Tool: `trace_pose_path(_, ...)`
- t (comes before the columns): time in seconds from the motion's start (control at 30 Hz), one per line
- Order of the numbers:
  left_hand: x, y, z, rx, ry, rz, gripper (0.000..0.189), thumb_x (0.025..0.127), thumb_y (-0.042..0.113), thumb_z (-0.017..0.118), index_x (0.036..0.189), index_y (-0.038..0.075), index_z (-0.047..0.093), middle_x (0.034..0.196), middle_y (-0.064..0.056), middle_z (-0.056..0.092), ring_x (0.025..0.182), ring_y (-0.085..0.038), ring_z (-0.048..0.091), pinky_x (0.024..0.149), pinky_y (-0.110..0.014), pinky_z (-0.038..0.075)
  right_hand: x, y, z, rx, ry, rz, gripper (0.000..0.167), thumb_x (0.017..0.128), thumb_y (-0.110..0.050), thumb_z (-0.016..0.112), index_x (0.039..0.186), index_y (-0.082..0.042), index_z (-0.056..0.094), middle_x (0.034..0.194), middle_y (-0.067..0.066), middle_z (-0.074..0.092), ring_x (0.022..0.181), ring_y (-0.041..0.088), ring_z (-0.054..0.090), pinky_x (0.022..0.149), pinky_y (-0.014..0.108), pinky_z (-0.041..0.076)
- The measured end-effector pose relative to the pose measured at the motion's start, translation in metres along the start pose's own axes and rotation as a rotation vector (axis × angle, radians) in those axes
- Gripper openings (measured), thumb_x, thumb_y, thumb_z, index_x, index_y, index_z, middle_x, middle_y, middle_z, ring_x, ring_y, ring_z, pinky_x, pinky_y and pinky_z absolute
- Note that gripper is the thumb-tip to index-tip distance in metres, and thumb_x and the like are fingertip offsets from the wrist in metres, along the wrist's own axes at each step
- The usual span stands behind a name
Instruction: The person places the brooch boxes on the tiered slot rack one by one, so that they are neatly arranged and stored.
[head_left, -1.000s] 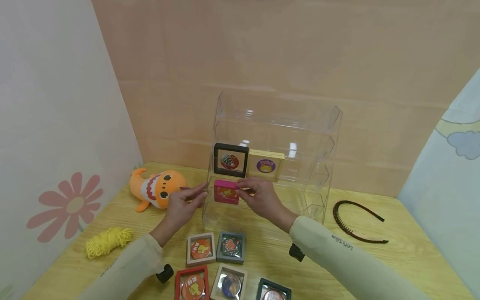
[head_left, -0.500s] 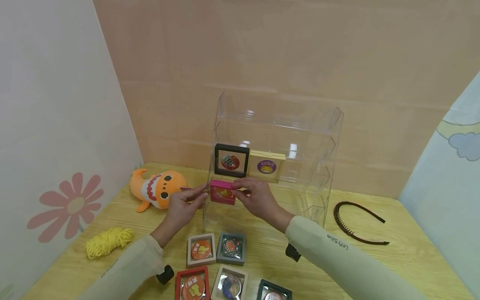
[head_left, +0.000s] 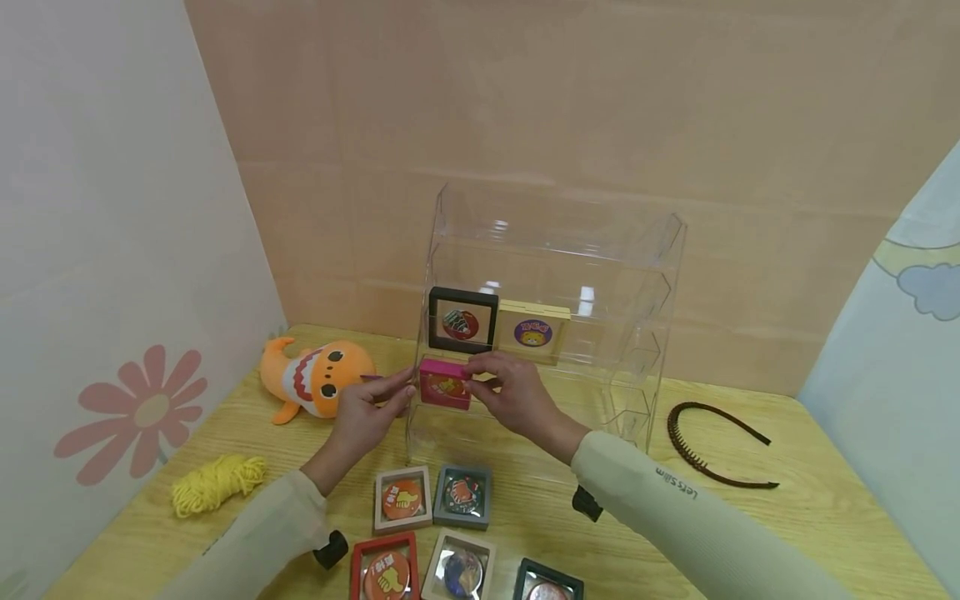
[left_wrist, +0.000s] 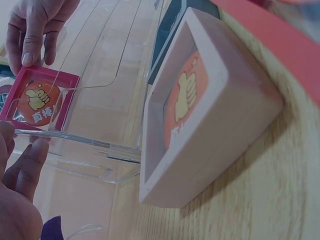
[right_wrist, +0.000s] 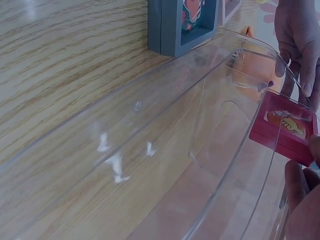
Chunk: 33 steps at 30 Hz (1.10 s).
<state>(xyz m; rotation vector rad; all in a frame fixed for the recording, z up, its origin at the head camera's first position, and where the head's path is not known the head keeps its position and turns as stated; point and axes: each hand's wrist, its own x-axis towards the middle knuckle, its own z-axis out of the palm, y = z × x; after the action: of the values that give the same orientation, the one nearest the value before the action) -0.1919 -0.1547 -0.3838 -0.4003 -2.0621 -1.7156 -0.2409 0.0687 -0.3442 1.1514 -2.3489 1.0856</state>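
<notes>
A clear acrylic display rack (head_left: 558,242) with tiers stands on the table. My right hand (head_left: 520,400) pinches the right edge of a small pink display frame (head_left: 444,387) holding an orange thumbs-up badge. The pink frame stands upright at the left end of a lower tier, against the rack's side panel in the left wrist view. My left hand (head_left: 367,421) grips the rack's left side edge, thumb and fingers on either side of the clear panel. On the tier above sit a black frame (head_left: 462,292) and, beside it, a cream frame (head_left: 534,308).
Several framed badges lie before the rack, including a pale pink frame (head_left: 381,525), a grey frame (head_left: 483,517) and a red frame (head_left: 360,550). An orange plush shark (head_left: 345,358) and yellow yarn (head_left: 217,483) lie left; a brown headband (head_left: 675,433) lies right.
My right hand has slid the pink frame slightly left along the tier, up to the rack's left side, and it then stays there. My left hand keeps its place on the rack's edge.
</notes>
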Motion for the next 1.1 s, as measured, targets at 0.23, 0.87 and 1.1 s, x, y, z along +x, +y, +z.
trace_pose_path(0.23,0.002,-0.017,0.000,-0.030,0.005,0.013,0.027,0.086,-0.008,0.064,0.114,-0.007,0.065,0.106,-0.022,0.065,0.084,-0.035,0.067,0.060,-0.032,0.059,0.000,0.002,-0.003,-0.017,-0.013,-0.021,0.015,0.083,-0.001,0.072,0.099,-0.001,0.072,0.103,0.009,0.066,0.091,0.024,0.065,0.067,0.016,0.056)
trace_pose_path(0.87,-0.003,-0.019,-0.004,-0.030,-0.001,0.047,0.026,0.087,-0.004,0.064,0.113,-0.008,0.064,0.109,-0.021,0.064,0.085,-0.014,0.068,0.060,-0.032,0.059,-0.053,-0.026,-0.033,-0.144,-0.134,-0.208,0.026,0.082,-0.020,0.077,0.102,-0.005,0.070,0.112,0.008,0.064,0.101,0.020,0.062,0.085,0.033,0.055)
trace_pose_path(1.1,-0.005,0.002,-0.001,-0.032,-0.016,0.029,0.026,0.088,-0.008,0.062,0.113,-0.012,0.062,0.110,-0.023,0.062,0.086,-0.014,0.067,0.062,-0.033,0.059,-0.092,-0.040,-0.035,-0.136,-0.313,-0.196,0.023,0.085,-0.024,0.074,0.102,-0.008,0.070,0.109,0.003,0.063,0.099,0.014,0.061,0.084,0.028,0.054)
